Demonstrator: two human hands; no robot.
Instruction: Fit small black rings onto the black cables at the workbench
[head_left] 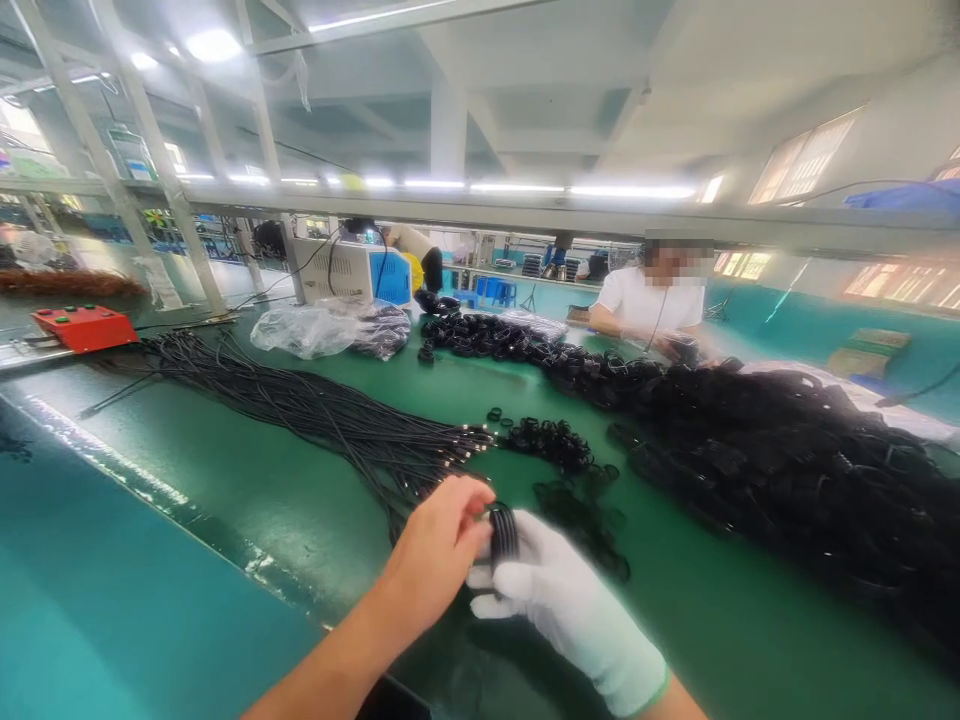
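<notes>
While the bare left hand [442,545] pinches one side of a small black cable coil [504,533], the gloved right hand [559,600] grips its other side, just above the green table [315,500]; loose cables [315,415] lie just beyond, and a person in white [645,300] sits across

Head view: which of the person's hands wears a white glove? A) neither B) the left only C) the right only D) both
C: the right hand is in a white glove, while the left hand is bare; both pinch a small black cable coil between them over the green table.
</notes>
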